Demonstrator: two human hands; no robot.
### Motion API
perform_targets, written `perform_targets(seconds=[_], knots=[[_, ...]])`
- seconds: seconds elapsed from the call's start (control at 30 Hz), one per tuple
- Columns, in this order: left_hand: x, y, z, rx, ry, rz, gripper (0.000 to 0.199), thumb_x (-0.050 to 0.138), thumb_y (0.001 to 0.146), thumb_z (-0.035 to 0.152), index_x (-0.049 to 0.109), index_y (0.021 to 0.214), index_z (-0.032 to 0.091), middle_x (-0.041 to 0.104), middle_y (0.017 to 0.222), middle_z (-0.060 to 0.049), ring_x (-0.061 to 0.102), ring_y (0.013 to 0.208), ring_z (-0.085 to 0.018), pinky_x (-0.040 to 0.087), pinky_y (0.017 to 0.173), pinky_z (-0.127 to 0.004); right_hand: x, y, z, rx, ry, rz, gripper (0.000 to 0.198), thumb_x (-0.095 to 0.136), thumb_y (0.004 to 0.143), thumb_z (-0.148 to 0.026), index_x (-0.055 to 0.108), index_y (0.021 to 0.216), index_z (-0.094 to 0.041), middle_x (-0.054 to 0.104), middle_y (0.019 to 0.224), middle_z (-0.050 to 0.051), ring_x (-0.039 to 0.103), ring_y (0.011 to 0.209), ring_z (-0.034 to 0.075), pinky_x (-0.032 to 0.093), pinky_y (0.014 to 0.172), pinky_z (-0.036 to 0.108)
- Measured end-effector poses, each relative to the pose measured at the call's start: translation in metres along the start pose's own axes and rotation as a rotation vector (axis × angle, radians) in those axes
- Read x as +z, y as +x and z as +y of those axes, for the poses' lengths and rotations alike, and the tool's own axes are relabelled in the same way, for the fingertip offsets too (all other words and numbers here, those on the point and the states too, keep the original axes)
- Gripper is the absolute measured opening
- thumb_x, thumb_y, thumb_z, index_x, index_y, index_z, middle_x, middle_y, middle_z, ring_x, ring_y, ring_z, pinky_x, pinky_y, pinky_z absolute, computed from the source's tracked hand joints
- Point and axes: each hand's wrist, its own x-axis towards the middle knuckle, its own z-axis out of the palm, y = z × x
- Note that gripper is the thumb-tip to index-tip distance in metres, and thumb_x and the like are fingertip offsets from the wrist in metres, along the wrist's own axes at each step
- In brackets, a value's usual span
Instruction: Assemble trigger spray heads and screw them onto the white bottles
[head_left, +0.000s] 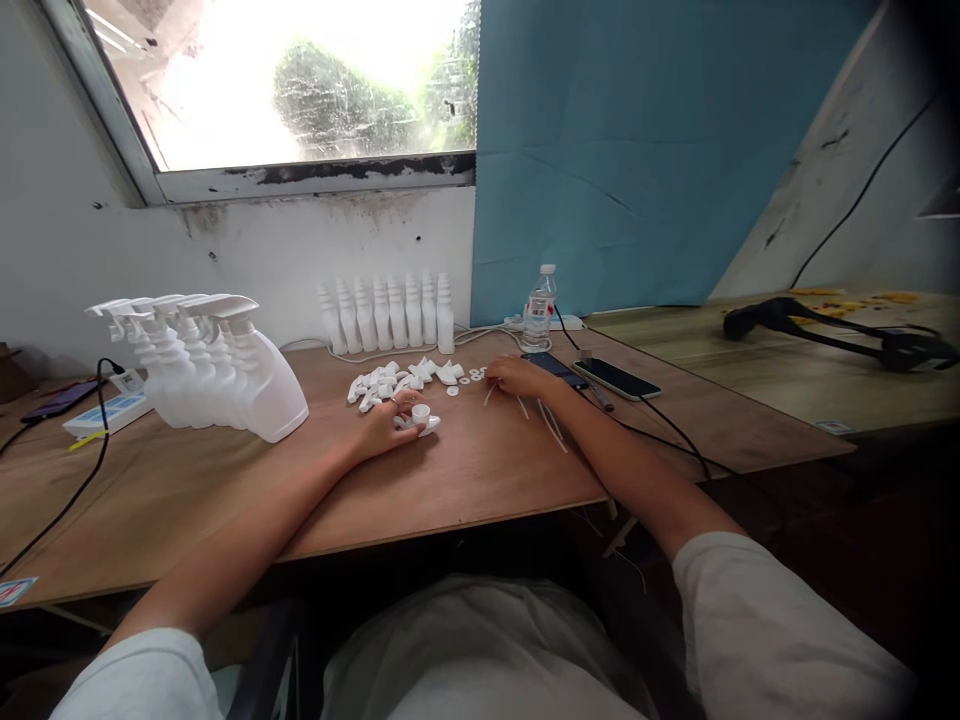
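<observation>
My left hand is closed around a white trigger sprayer head, its round collar facing up, just above the table. Close to the tabletop, my right hand has its fingers curled together beside small white rings. Whatever is between those fingertips is hidden. Thin white tubes lie under and beside my right wrist. Past my left hand is a loose pile of white sprayer parts. One ring sits apart, between my hands.
Assembled white spray bottles stand in a row at left. Several slim white bottles line the wall. A water bottle, two phones and black cables are on the right. A power strip lies far left.
</observation>
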Motion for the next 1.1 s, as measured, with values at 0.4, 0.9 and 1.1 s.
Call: perform_targets(seconds=[0.4,0.9,1.1], knots=[[0.004,-0.004,-0.008,0.030,0.067,0.003,0.041,0.065,0.077,0.042,0.060,0.114,0.024,0.069,0.108,-0.005,0.066,0.094,-0.018,0.053,0.086,-0.032,-0.033,0.002,-0.057,0.071,0.611,0.637,0.018,0.025,0.101,-0.034,0.035,0.108,-0.021,0.065,0.094,0.007,0.064,0.073,0.014,0.049,0.066,0.027],[0.003,-0.003,-0.004,0.007,0.079,0.005,0.042,0.065,0.077,0.042,0.059,0.115,0.023,0.069,0.099,-0.004,0.065,0.088,-0.018,0.051,0.079,-0.029,-0.047,0.006,-0.136,-0.197,1.173,0.709,0.022,0.045,0.096,-0.045,0.038,0.101,-0.024,0.063,0.081,-0.001,0.062,0.063,0.011,0.052,0.063,0.026],[0.001,-0.003,-0.005,0.024,0.092,-0.006,0.042,0.064,0.077,0.040,0.058,0.115,0.022,0.069,0.096,-0.003,0.064,0.086,-0.018,0.051,0.079,-0.029,-0.039,0.011,-0.139,-0.184,0.972,0.467,0.021,0.059,0.089,-0.037,0.062,0.093,-0.017,0.067,0.083,0.003,0.064,0.074,0.014,0.051,0.069,0.028]])
